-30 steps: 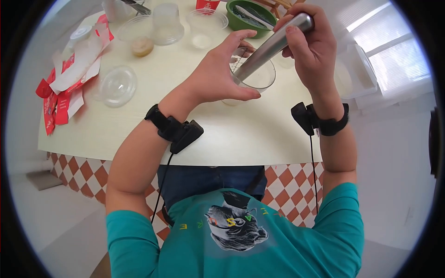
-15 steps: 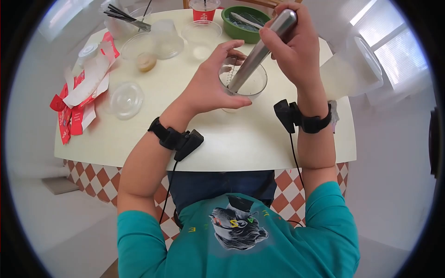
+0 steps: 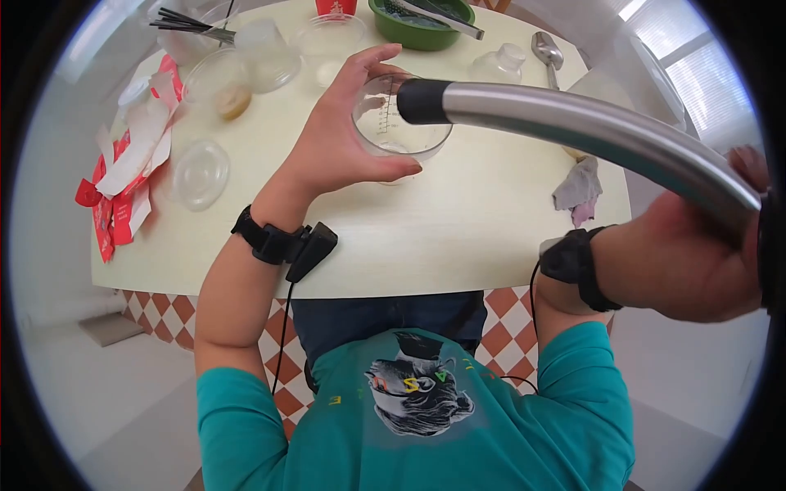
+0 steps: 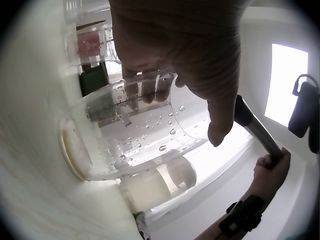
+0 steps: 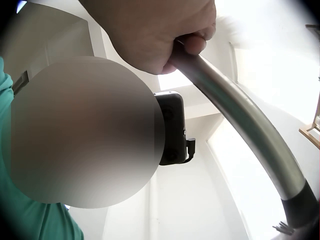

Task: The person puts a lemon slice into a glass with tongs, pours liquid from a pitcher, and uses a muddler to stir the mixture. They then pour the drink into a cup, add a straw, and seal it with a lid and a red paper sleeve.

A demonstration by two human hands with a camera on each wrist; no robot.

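Observation:
My left hand (image 3: pixel 332 139) curls round the side of a clear measuring cup (image 3: pixel 391 137), thumb toward me. In the left wrist view, droplets cling to the cup's wall (image 4: pixel 145 131), and something pale with a yellowish edge shows at its base. My right hand (image 3: pixel 684 262) grips one end of a curved metal rod (image 3: pixel 589 123), raised at the right, close to the head camera. The rod's black tip (image 3: pixel 422 101) overlaps the cup in the head view; the left wrist view shows that tip (image 4: pixel 243 111) outside the cup, beyond my left hand (image 4: pixel 180 45).
Behind the cup are a green bowl (image 3: pixel 413 31) with tongs and a red cup (image 3: pixel 336 6). Clear containers (image 3: pixel 266 57), a lid (image 3: pixel 201 175) and torn red-white packaging (image 3: pixel 131 159) lie left. A bottle (image 3: pixel 499 65), a metal spoon (image 3: pixel 547 51) and a grey cloth (image 3: pixel 578 190) are right.
The metal rod has come out of the cup, and my right hand has carried it up and to the right. My left hand still holds the cup.

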